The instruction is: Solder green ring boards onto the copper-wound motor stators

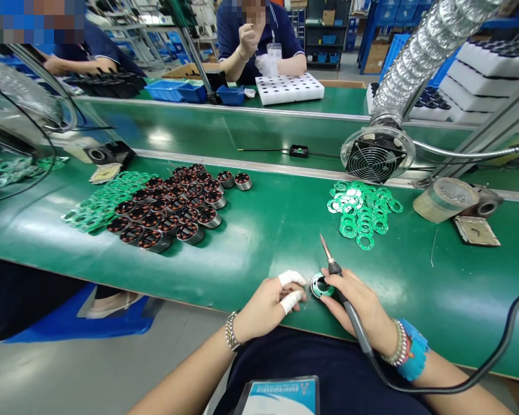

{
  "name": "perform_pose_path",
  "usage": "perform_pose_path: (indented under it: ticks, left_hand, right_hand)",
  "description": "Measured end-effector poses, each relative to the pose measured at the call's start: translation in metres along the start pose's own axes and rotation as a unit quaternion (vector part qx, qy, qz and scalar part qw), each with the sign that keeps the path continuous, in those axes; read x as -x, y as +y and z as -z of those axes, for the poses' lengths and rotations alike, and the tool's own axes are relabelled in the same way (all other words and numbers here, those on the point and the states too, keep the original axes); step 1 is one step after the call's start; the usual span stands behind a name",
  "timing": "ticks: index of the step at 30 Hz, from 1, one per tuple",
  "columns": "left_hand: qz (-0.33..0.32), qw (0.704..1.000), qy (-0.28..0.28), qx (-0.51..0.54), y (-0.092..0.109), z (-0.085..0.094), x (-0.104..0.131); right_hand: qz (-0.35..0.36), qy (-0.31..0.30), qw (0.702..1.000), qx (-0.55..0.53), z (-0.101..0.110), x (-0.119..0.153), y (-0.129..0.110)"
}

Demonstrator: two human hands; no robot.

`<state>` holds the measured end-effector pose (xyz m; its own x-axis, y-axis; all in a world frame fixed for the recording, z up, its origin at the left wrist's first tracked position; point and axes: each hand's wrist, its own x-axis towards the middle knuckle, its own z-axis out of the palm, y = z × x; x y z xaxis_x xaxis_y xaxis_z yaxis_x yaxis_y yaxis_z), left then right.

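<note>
My right hand [363,305] is wrapped round a soldering iron [350,314], whose bare metal tip points up and away over the table. Its thumb and fingertips also touch a small motor stator with a green ring-shaped circuit board [318,290] on top, near the table's front edge. To the left of that part is my left hand [270,302], with white covers on thumb and forefinger. Its fingers are curled together, and a thin wire [308,301] shows at their tips; how they grip it is partly hidden.
Several copper-wound stators [168,202] stand in rows at left, beside green ring boards [108,202]. More ring boards [363,210] lie at right. A fume fan [376,158], a tub [445,199] and a sponge tray [476,229] stand behind. The iron's black cord [480,369] loops right. A co-worker [259,46] sits opposite.
</note>
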<state>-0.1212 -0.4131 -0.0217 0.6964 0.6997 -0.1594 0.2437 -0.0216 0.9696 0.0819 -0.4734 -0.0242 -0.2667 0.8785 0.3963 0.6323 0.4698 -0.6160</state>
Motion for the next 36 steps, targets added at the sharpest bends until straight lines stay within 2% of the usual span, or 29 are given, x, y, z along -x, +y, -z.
perform_pose_path:
  ticks: [3, 5, 7, 9, 11, 13, 19, 24, 30, 33, 36]
  left_hand:
    - [-0.124, 0.98, 0.008, -0.154, -0.002, 0.008, -0.003]
    - [-0.15, 0.977, 0.0, -0.149, -0.001, 0.005, -0.007]
    - [-0.109, 0.991, 0.016, -0.078, 0.002, -0.002, -0.012]
    - [-0.014, 0.999, 0.027, 0.028, 0.007, -0.008, -0.017]
    - [0.08, 0.989, 0.023, 0.12, 0.011, -0.012, -0.02]
    - [0.127, 0.978, 0.02, 0.164, 0.013, -0.013, -0.023]
    - [0.131, 0.975, 0.025, 0.178, 0.012, -0.012, -0.023]
    - [0.11, 0.973, 0.05, 0.198, 0.009, -0.013, -0.017]
    - [0.089, 0.972, 0.052, 0.21, 0.001, -0.013, -0.015]
    - [0.089, 0.975, 0.043, 0.198, -0.001, -0.013, -0.015]
    - [0.101, 0.977, 0.038, 0.185, -0.002, -0.012, -0.015]
  right_hand:
    - [0.004, 0.004, 1.0, -0.001, 0.0, 0.0, 0.0]
    - [0.001, 0.004, 1.0, 0.001, -0.001, 0.001, 0.0]
    - [0.0, 0.002, 1.0, 0.002, 0.0, 0.002, 0.0]
    - [-0.001, 0.005, 1.0, 0.001, 0.001, 0.001, -0.001]
    - [0.0, 0.017, 1.0, -0.002, 0.004, -0.003, -0.003]
    - [0.012, 0.03, 0.999, -0.009, 0.006, -0.008, -0.005]
    - [0.058, 0.009, 0.998, -0.026, 0.003, -0.026, -0.008]
    - [0.03, 0.027, 0.999, -0.029, 0.0, -0.028, -0.015]
    - [0.023, 0.031, 0.999, -0.027, -0.007, -0.02, -0.017]
    - [0.005, 0.043, 0.998, -0.038, 0.002, -0.016, -0.018]
    - [-0.009, 0.043, 0.997, -0.066, 0.019, -0.01, -0.02]
